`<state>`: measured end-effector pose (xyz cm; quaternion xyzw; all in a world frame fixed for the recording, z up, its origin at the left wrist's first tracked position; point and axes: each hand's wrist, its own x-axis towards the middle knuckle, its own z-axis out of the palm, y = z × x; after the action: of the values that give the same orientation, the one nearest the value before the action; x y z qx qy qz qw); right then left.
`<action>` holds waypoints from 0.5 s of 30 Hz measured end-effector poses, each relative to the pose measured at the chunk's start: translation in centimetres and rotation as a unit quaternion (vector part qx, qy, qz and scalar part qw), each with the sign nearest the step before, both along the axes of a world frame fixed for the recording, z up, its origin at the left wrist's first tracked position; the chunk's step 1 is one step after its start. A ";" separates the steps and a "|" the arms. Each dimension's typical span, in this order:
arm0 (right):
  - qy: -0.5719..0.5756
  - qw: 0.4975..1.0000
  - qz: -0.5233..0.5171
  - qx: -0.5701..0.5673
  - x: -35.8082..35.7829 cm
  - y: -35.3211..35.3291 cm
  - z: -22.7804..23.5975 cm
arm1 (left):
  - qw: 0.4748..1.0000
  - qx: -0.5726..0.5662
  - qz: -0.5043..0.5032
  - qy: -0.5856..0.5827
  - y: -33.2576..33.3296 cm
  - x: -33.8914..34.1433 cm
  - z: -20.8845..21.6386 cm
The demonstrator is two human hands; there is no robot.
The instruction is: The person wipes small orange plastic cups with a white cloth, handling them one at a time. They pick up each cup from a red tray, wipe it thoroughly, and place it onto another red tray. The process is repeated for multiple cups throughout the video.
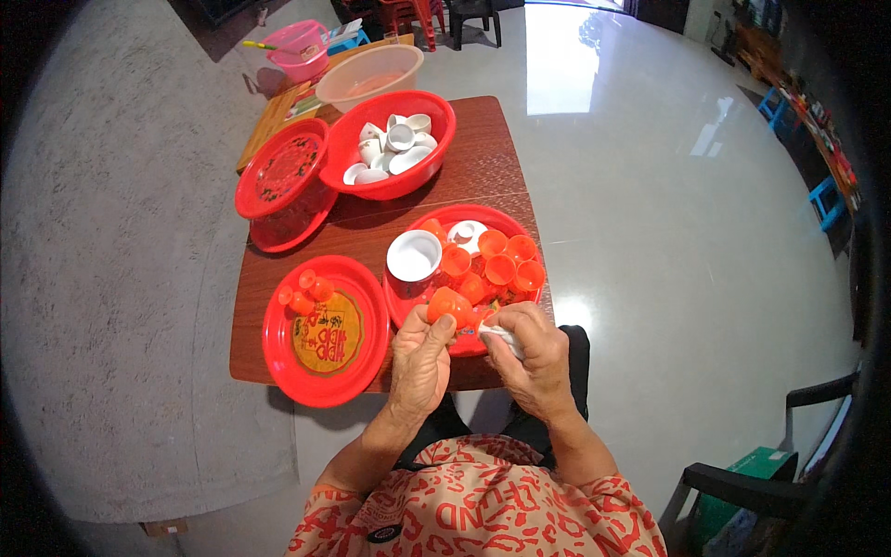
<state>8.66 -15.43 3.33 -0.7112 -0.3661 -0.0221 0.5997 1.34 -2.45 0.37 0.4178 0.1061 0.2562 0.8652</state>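
Bright daylight, floor (575,74) glare, fisheye bending, dark corners

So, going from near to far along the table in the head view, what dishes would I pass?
Red plate with the gold centre → red tray of orange cups → red bowl of white cups → pale basin → pink tub.

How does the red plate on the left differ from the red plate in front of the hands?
The left plate holds only a few small orange cups and shows a gold centre emblem. The near plate is crowded with many orange cups plus a white cup, hiding its centre. Both are round, red, and on the brown table.
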 end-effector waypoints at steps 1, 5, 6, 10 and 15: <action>0.045 0.999 0.025 -0.008 0.1 -0.4 0.3 | 1.000 -0.001 -0.001 0.001 0.0 0.0 0.0; 0.051 0.995 0.082 0.033 0.8 -1.8 0.7 | 0.998 0.060 0.020 0.018 -0.2 0.1 0.8; 0.007 0.996 0.057 0.061 0.8 -1.7 1.1 | 0.996 0.088 0.012 0.024 -0.2 0.1 0.8; -0.193 0.980 0.022 -0.032 1.5 -0.8 2.0 | 0.970 0.238 0.000 0.053 -0.3 -0.6 0.6; -0.148 0.979 0.116 -0.077 3.3 -1.7 1.6 | 0.928 0.371 -0.024 0.035 0.5 -0.9 0.7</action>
<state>11.99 -17.10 4.88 -0.6973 -0.5310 -0.0290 0.4806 0.42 -1.93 1.11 0.7203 0.0235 0.2413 0.6499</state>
